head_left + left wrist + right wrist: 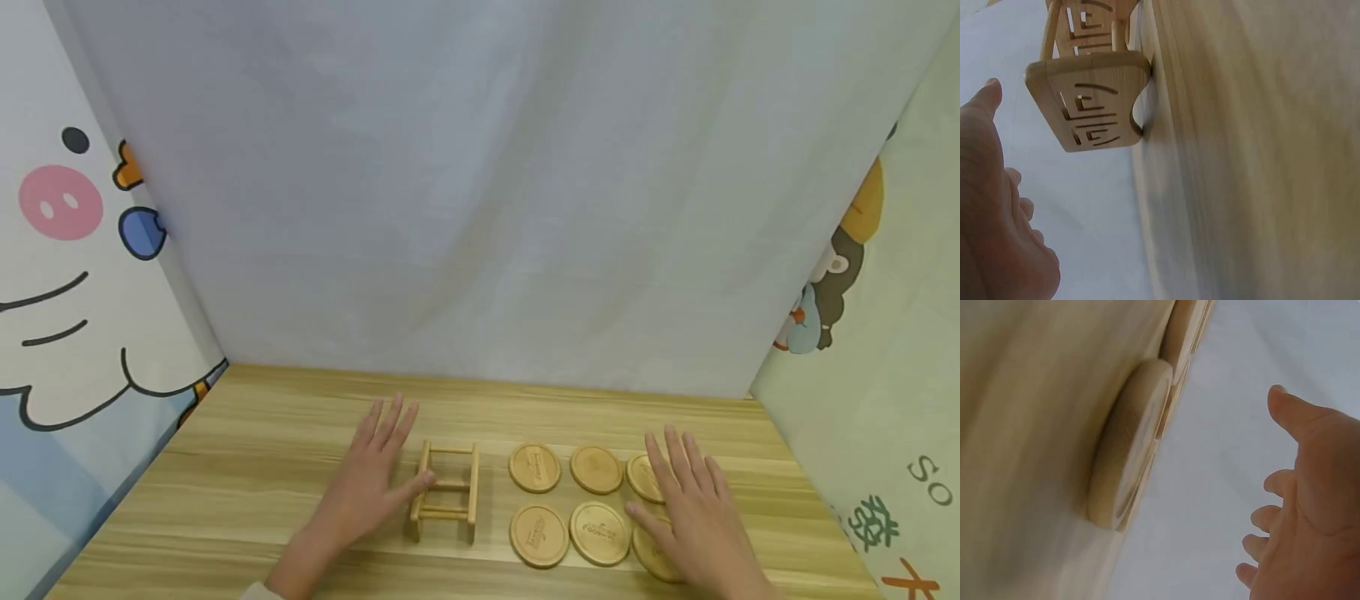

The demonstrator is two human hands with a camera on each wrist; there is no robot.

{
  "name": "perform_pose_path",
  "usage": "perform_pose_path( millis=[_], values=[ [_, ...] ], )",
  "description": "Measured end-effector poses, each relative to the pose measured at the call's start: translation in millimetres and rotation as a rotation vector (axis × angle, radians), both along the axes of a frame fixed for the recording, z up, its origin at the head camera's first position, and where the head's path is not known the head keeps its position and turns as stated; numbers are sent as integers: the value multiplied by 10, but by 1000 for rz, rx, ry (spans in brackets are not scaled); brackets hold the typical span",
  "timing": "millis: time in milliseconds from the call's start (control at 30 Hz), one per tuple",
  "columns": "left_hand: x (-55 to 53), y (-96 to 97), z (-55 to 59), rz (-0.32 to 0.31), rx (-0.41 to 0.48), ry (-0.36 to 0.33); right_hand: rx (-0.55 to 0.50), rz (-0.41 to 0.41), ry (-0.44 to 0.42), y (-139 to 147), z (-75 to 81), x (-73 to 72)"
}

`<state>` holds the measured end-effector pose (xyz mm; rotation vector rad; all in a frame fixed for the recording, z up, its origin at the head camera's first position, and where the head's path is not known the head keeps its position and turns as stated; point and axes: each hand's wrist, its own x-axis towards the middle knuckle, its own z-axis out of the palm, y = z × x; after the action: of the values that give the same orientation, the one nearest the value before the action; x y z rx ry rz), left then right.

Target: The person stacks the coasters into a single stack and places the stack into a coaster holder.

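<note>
A small wooden coaster holder (473,486) with carved side panels and crossbars stands upright on the table. My left hand (366,492) is spread just left of it, its thumb overlapping the near side in the head view. The left wrist view shows the holder's cut-out side panel (1091,103) beyond the thumb. To the right lie round wooden coasters in two rows, among them an engraved one (600,533) at the front. Over the rightmost coasters hovers my right hand (697,517), fingers straight, holding nothing. In the right wrist view it is apart from the nearest coaster (1125,450).
The wood-grain table (300,417) ends at a pale hanging cloth (480,208) behind. Printed cartoon sheets flank it, with a pig-nosed figure (60,250) on the left and a green sheet (862,400) on the right.
</note>
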<state>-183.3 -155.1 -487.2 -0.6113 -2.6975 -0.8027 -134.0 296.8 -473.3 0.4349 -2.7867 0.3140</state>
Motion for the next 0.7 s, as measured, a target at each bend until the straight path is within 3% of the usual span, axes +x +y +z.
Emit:
perform_pose_path(
  millis=[200,300,533,700],
  values=[
    [66,72,-52,-12,158,-147,-60,-32,-103,-40,-36,49],
    [106,97,-80,-16,208,-221,-59,-30,-105,-16,-102,61],
    [172,150,-148,-45,267,-293,-133,-35,-169,77,-165,93],
    [196,138,-161,-51,316,-392,-184,-8,-171,112,-208,106]
  ],
)
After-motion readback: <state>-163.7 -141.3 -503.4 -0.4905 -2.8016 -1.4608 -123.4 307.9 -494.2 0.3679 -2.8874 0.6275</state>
